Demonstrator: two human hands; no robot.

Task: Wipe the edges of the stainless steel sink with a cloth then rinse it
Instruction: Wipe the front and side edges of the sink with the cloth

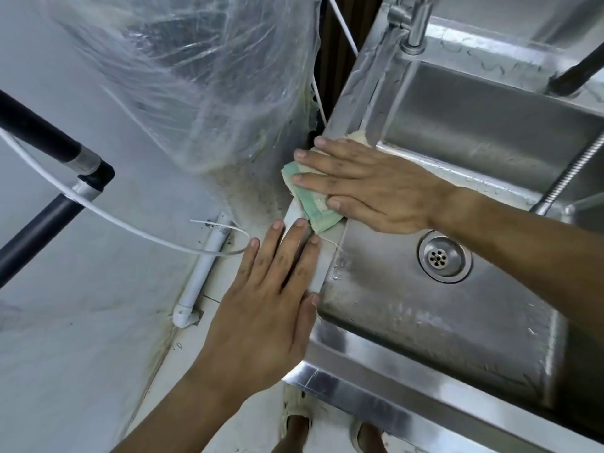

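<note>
The cloth (312,204) is pressed onto the sink (330,273) edge by the right hand (376,191), fingers straight and slightly spread; the left hand (274,302) is laid flat beside it, fingers slightly spread.

- The sink (376,351) is stainless steel with a brushed, half-glossy finish; the basin wall at 4 o'clock carries dull water marks and small drops
- The drain (444,257) at 3 o'clock is bright polished metal
- The cloth (313,210) near the centre is soft, rough terry fabric, cream with pale green stripes, matt
- The plastic sheet (202,76) at 11 o'clock is thin, clear, wrinkled film with glossy highlights
- The pipe (202,273) at 8 o'clock is smooth white plastic, stained with dirt
- The hose (572,171) at 3 o'clock is ribbed, shiny metal
- The tap (415,24) at 1 o'clock is smooth satin metal
</note>
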